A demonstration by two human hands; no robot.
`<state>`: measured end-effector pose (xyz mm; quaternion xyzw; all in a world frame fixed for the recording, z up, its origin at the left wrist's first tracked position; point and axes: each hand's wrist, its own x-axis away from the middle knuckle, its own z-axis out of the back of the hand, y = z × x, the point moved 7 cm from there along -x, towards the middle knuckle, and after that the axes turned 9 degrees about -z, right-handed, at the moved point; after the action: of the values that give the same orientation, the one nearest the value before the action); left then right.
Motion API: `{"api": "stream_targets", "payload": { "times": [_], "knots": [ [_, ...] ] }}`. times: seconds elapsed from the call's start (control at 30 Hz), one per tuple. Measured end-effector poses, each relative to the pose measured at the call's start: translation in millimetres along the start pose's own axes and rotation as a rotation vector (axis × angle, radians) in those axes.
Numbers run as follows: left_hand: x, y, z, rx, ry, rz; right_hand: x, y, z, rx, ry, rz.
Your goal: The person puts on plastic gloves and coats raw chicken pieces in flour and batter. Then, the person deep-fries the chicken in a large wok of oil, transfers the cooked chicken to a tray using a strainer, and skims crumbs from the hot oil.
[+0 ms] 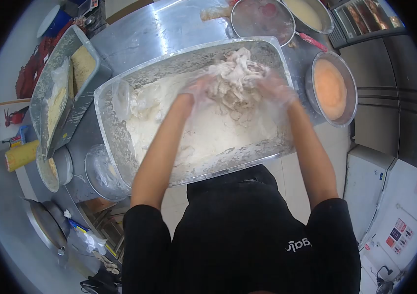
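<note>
A large grey tub holds a broad bed of white flour. Over its back right part, a heap of flour-coated pieces is lifted between my two hands. My left hand, in a clear glove, is at the heap's left side. On the right side is my right hand, also gloved. Both hands are smeared by motion, and their fingers cannot be made out. A clear plastic bag or cup lies at the tub's left inner wall.
Left of the tub stand a grey bin with yellowish crumbs and a bowl with plastic wrap. Behind are a round sieve with a red handle and a bowl of pale liquid. At right sits a bowl of orange powder.
</note>
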<state>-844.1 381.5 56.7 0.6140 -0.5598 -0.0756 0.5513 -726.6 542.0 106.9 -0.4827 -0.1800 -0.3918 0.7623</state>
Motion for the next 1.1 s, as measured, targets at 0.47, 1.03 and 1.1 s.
{"api": "stream_targets", "payload": {
  "times": [0.47, 1.03, 1.1],
  "knots": [
    [21, 9, 8, -0.324, -0.070, -0.065, -18, 40, -29, -0.043, -0.016, 0.057],
    [13, -34, 24, -1.430, -0.028, -0.093, 25, -4, -89, 0.786, -0.129, 0.307],
    [30, -32, 2, -0.982, 0.024, 0.009, 14, 4, -109, 0.296, -0.081, 0.141]
  ]
}}
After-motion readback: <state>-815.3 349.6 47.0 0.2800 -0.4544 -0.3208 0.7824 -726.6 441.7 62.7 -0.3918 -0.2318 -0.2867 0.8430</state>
